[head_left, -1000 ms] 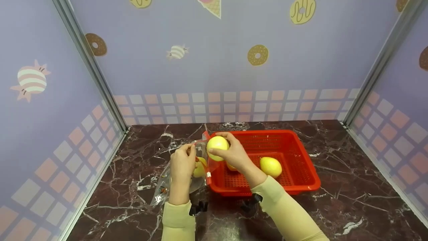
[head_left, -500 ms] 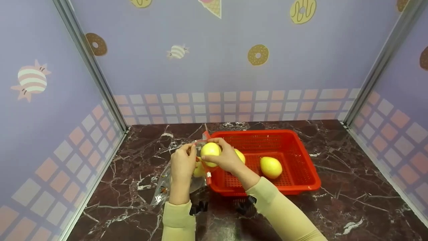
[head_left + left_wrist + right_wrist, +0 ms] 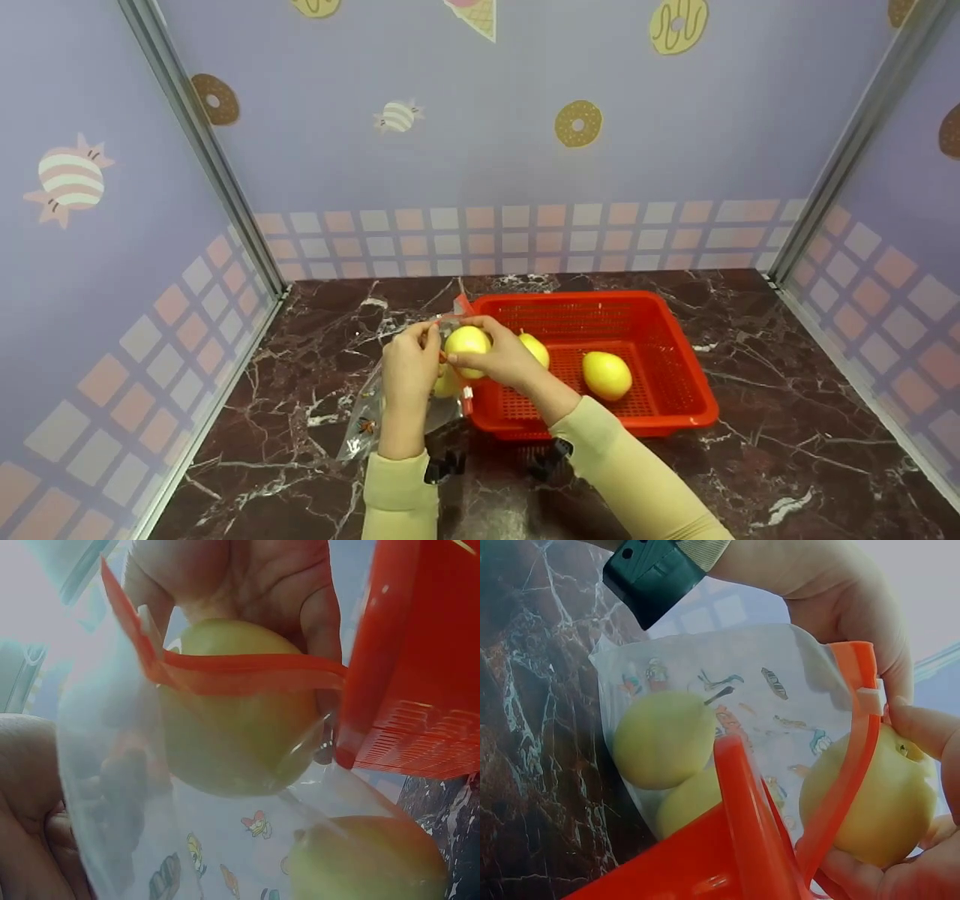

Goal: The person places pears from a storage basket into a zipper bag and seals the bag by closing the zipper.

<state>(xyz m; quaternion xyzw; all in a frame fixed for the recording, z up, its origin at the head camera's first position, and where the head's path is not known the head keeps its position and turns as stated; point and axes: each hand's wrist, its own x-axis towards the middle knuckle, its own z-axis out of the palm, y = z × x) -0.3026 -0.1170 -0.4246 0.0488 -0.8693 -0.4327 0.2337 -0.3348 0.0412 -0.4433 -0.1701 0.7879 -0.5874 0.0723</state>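
Note:
A yellow pear (image 3: 468,346) is in my right hand (image 3: 514,364), fingers and thumb curled round it. It sits in the mouth of a clear zip bag (image 3: 727,660), partly behind the red zip strip (image 3: 859,757) with its white slider (image 3: 871,700). My left hand (image 3: 409,367) pinches the bag's upper rim, its fingertips partly hidden. In the right wrist view, a stemmed pear (image 3: 664,739) and another pear (image 3: 690,804) lie inside the printed bag.
A red plastic basket (image 3: 694,401) stands right of the bag, touching or nearly touching its mouth. One pear (image 3: 607,375) lies mid-basket and another (image 3: 535,350) at its left, partly behind my right hand. Dark marbled tabletop (image 3: 780,465) surrounds them, with patterned walls behind and beside.
My right hand has moved left and slightly down, carrying the pear into the bag's mouth. The pear at the basket's left shows more. My left hand has stayed in place.

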